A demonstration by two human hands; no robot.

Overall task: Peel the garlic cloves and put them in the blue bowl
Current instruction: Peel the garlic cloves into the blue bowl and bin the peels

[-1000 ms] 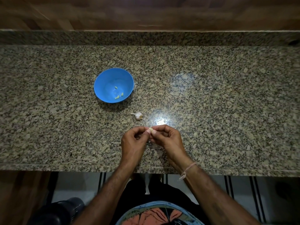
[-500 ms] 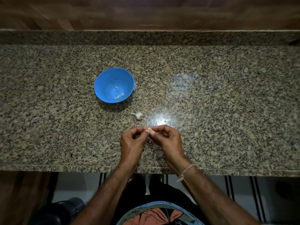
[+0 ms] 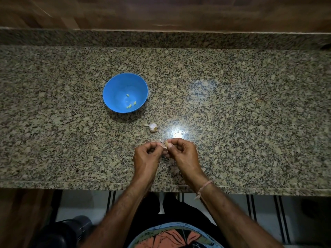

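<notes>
A blue bowl (image 3: 114, 86) stands on the granite counter with three small peeled garlic pieces (image 3: 130, 104) on its bottom. A small garlic bulb (image 3: 153, 127) lies on the counter just right of and nearer than the bowl. Close to the counter's front edge, my left hand (image 3: 146, 158) and my right hand (image 3: 182, 154) meet at the fingertips and pinch one garlic clove (image 3: 165, 144) between them. Papery skin sticks out from the clove toward the left. Most of the clove is hidden by my fingers.
The speckled granite counter (image 3: 250, 122) runs across the view, with a raised granite ledge and a wooden wall behind. A bright light reflection sits on the stone right of the bulb. A dark object (image 3: 64, 231) is on the floor at lower left.
My fingertips have shifted slightly on the clove, and a flap of papery skin now stands away from it. The bowl and the bulb have not moved.
</notes>
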